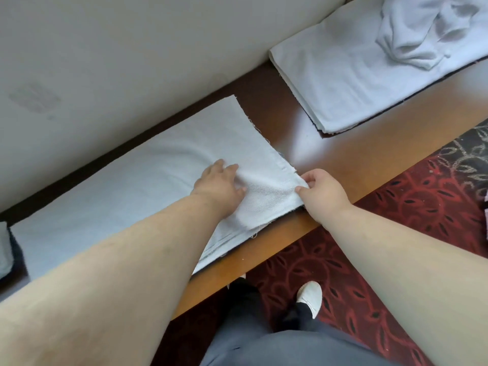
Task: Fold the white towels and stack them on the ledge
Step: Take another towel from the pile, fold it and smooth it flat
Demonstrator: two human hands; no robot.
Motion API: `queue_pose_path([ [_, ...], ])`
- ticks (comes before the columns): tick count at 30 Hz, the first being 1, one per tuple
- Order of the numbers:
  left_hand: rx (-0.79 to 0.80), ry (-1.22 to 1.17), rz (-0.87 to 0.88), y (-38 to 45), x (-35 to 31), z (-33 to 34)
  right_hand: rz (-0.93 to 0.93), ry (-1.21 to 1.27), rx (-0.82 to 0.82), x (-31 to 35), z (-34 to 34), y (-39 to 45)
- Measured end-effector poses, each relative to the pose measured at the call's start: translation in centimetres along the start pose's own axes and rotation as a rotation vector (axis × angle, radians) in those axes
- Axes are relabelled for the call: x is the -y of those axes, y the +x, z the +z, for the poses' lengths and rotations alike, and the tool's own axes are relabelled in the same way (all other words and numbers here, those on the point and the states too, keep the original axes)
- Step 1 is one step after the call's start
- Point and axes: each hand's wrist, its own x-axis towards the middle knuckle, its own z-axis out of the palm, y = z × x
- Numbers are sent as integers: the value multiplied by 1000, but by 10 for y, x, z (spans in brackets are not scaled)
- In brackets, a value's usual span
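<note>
A white towel (163,165) lies spread along the brown wooden ledge (356,154), against the wall. My left hand (219,186) rests on the towel near its right end, fingers curled into a raised fold of cloth. My right hand (324,191) pinches the towel's near right corner between thumb and fingers at the ledge's front edge. A stack of flat folded white towels (343,83) lies farther right on the ledge, with a crumpled white towel (422,30) on top of it.
The cream wall (118,48) runs behind the ledge. A grey folded cloth (5,247) sits at the far left edge. Below the ledge is red patterned carpet (409,212), where my white shoe (309,297) stands.
</note>
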Motion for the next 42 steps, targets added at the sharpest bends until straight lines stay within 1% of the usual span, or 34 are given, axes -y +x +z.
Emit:
queue_pose_path([
  [3,-83,81,76,22,5,-11,51,-21,-27,5,-4,8],
  [8,-204,-40,96,81,11,-51,107,-57,-26,11,-3,10],
  [10,-169,-26,74,115,11,-69,115,-47,-47,10,-2,8],
  [12,-85,-11,60,147,5,-86,119,-41,-68,9,0,7],
  [14,-31,-32,93,169,-1,-95,118,-45,-89,7,3,6],
  [15,-44,-69,125,178,0,-93,115,-50,-100,5,5,5],
  [16,-82,-10,184,185,1,-89,113,-49,-109,3,6,5],
  [17,-106,110,202,190,1,-89,115,-37,-116,2,6,4],
  [18,-110,116,178,197,2,-89,118,-14,-117,0,6,4],
  [19,-105,78,190,201,2,-91,122,12,-114,-1,5,3],
  [21,-136,32,262,209,3,-89,135,44,-114,-2,4,1],
  [23,-227,16,315,211,3,-87,144,75,-145,-2,4,1],
  [25,-296,-94,351,205,2,-83,150,79,-224,-2,7,0],
  [27,-291,-216,374,191,-1,-74,154,43,-310,1,11,-2],
  [29,-226,-298,383,165,2,-60,160,-13,-360,8,15,-6],
  [31,-208,-189,415,129,15,-31,162,-117,-390,16,19,-10],
  [32,-226,-104,420,108,24,-14,131,-185,-401,21,21,-12],
  [33,-251,-22,402,86,34,2,60,-241,-396,28,24,-14],
  [34,-269,42,366,66,40,15,-54,-288,-361,35,29,-15],
  [35,-277,80,321,49,45,28,-195,-342,-287,42,35,-14],
  [36,-273,99,269,37,47,38,-326,-414,-177,48,42,-12],
  [37,-264,97,230,28,48,44,-415,-494,-51,51,49,-10],
  [38,-252,92,191,23,48,47,-450,-572,64,51,56,-8],
  [39,-243,82,154,20,51,48,-444,-646,149,47,60,-5],
  [40,-236,64,113,16,58,49,-431,-713,198,42,62,-3],
  [42,-229,11,11,2,83,53,-450,-805,226,31,60,-1],
])
